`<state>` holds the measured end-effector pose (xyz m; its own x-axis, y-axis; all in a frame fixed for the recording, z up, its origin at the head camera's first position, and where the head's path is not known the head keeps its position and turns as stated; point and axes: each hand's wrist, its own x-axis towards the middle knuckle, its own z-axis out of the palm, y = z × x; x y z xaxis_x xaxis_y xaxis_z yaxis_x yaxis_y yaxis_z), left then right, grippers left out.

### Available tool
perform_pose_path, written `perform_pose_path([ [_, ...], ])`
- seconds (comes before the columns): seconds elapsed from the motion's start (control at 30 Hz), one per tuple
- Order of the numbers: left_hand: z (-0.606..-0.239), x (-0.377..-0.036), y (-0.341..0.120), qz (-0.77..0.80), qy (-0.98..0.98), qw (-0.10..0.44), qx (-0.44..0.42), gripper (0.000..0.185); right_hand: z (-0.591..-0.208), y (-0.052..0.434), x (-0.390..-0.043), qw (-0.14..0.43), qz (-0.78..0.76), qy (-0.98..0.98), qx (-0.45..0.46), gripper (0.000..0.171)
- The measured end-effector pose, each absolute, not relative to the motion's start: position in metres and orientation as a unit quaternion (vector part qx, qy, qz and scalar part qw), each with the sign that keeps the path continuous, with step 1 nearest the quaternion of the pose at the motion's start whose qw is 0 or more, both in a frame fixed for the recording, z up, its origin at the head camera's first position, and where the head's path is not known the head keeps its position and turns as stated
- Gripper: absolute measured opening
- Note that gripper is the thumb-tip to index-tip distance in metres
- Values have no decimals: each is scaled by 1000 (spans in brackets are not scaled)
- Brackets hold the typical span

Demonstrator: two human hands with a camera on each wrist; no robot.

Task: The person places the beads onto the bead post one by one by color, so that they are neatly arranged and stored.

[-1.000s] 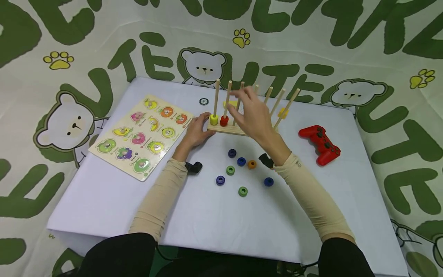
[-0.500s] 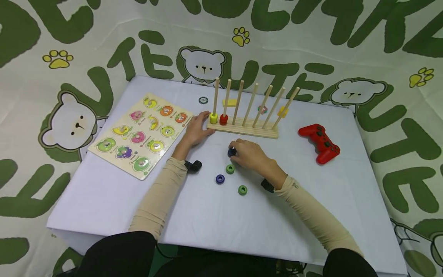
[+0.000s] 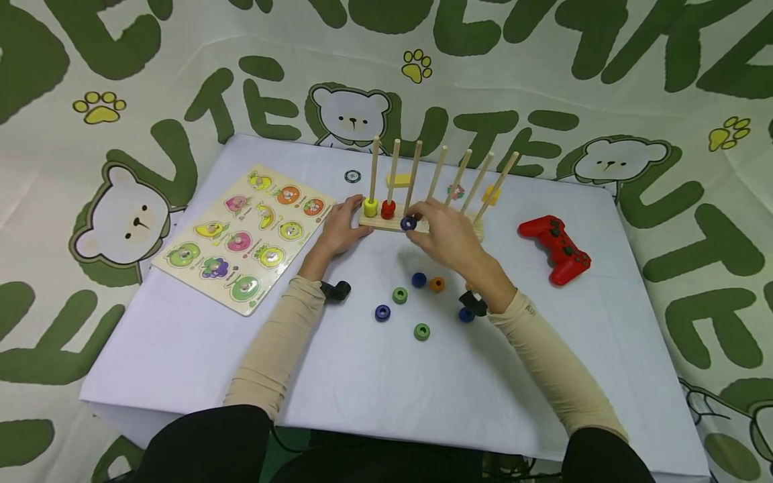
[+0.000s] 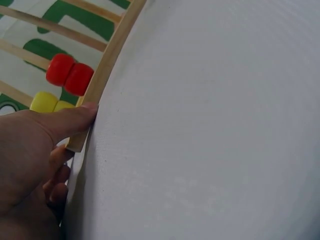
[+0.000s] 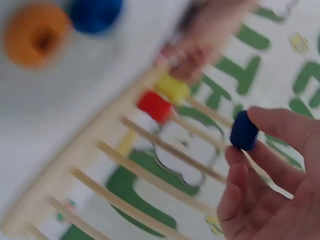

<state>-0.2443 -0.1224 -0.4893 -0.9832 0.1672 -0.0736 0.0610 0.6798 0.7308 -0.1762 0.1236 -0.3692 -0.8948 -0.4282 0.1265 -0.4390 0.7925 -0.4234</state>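
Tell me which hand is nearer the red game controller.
Right. The right hand holds a dark blue ring left of the red game controller; the left hand rests farther left, at the rack's end.

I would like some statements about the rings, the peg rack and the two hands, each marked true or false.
1. The right hand pinches a dark blue ring. True.
2. The left hand holds the red game controller. False: it rests on the end of the wooden peg rack; the controller lies untouched.
3. A yellow ring and a red ring sit on neighbouring pegs. True.
4. The orange ring is on a peg. False: it lies loose on the table.
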Motion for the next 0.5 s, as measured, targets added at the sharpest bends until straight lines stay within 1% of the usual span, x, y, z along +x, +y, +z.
perform_pose_path([
  [0.17, -489, -244, -125, 394, 915, 69, 62, 83, -333, 125, -194, 130, 270, -930, 212, 32],
  [0.3, -489, -244, -125, 392, 915, 66, 65, 83, -318, 121, -209, 210, 278, -912, 218, 34],
  [0.4, -490, -245, -125, 392, 915, 65, 68, 82, -315, 117, -218, 238, 272, -906, 222, 33],
  [0.5, -490, -245, -125, 394, 914, 65, 71, 82, -315, 115, -224, 242, 263, -909, 212, 33],
])
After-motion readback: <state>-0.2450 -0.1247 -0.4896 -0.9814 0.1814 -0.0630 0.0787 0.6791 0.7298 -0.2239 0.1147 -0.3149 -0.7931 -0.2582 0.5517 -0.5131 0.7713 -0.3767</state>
